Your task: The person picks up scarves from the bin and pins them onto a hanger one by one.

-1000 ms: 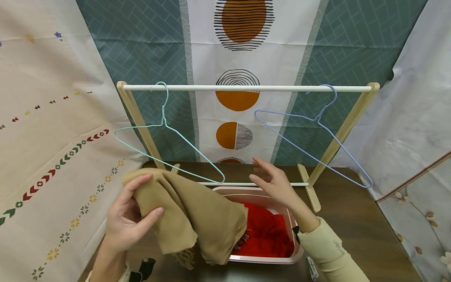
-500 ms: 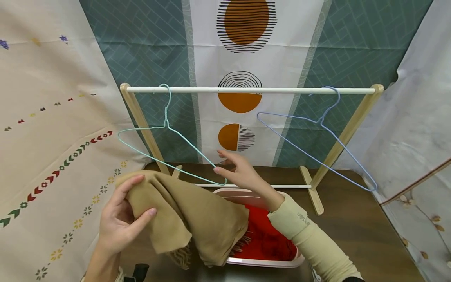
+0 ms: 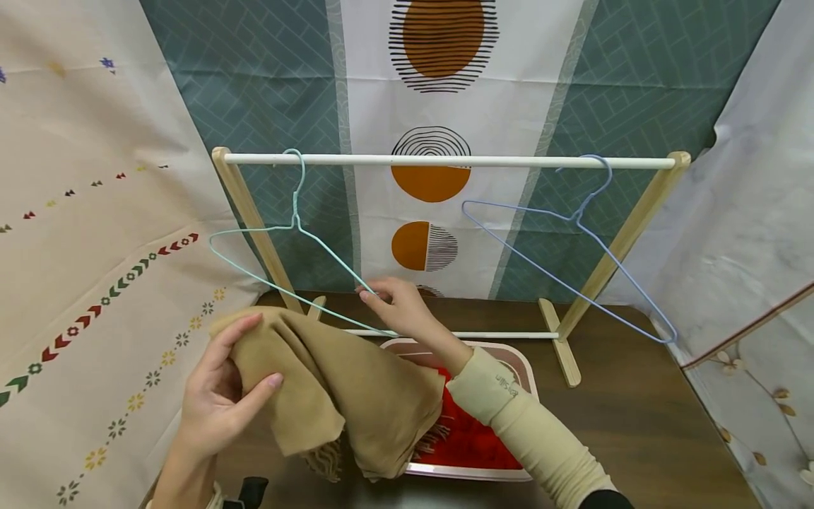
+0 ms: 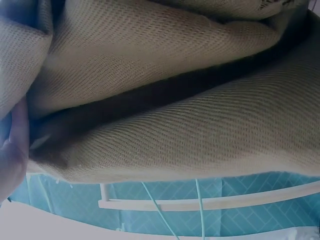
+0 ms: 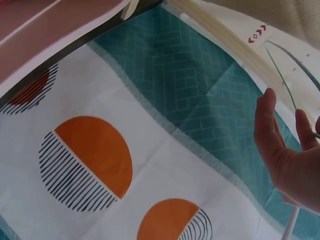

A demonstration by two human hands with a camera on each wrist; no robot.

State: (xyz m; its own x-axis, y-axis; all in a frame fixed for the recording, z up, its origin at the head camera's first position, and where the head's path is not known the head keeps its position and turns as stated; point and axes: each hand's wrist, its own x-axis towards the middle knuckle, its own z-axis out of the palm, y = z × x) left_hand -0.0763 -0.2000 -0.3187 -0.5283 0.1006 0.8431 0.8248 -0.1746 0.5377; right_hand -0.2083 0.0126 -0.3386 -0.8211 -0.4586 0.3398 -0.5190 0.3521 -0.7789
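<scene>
My left hand (image 3: 213,406) grips a folded tan scarf (image 3: 381,396) with a fringed end, thumb in front and fingers behind it. The scarf's folds (image 4: 175,135) fill most of the left wrist view. With thumb and fingers, my right hand (image 3: 407,311) pinches the right arm of a mint-green clothes hanger (image 3: 295,212), whose hook hangs over a white rail. That hanger's lower right corner is hidden behind the hand and scarf. In the right wrist view my right hand (image 5: 295,165) shows at the right edge.
The white rail (image 3: 432,162) belongs to a wooden-legged clothes rack. On its right side hangs a blue hanger (image 3: 577,214). Below stands a pink basin (image 3: 529,375) holding red fringed cloth (image 3: 470,438), partly covered by the scarf and right forearm. Patterned cloths surround three sides.
My right hand has moved left from above the basin to the mint-green hanger and taken hold of its right arm. The left hand keeps the scarf nearly in place.
</scene>
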